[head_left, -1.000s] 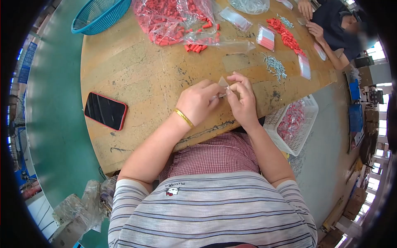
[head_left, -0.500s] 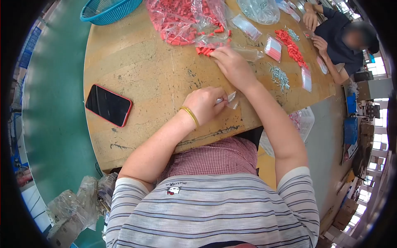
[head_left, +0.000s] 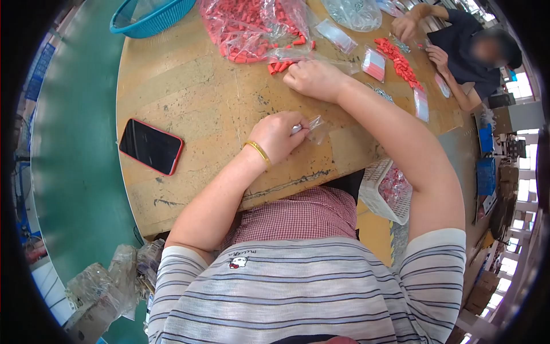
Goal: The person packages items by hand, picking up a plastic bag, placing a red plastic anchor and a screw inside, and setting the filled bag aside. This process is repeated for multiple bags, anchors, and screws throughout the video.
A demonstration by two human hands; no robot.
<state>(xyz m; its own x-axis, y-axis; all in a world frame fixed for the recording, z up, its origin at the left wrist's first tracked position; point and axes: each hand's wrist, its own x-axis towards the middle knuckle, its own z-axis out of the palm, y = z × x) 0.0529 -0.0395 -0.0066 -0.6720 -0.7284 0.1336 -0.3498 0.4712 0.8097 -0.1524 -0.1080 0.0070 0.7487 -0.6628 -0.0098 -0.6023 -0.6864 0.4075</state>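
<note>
My left hand (head_left: 279, 136) is closed, with thumb and fingers pinching a small clear plastic bag (head_left: 317, 129) just above the table. My right hand (head_left: 314, 79) is curled down beside a few loose red plastic sleeves (head_left: 278, 67). Its fingertips are hidden, so what they hold cannot be made out. Past it lies a large clear bag (head_left: 243, 34) full of the same red pieces. A flat strip of clear plastic (head_left: 338, 64) lies behind my right hand. Silver screws (head_left: 379, 92) show partly behind my right forearm.
A red-edged phone (head_left: 150, 147) lies at the left, a blue basket (head_left: 152, 20) at the far left. Beyond my right arm are bag stacks (head_left: 373, 64) and a red pile (head_left: 399, 63). A co-worker's hand (head_left: 405, 27) is at the far right. A white crate (head_left: 381, 195) stands below the table edge.
My right hand has turned and its elbow has swung outward to the right, uncovering the crate. My left hand has shifted slightly left with the bag. The co-worker's hand has reached toward the screws.
</note>
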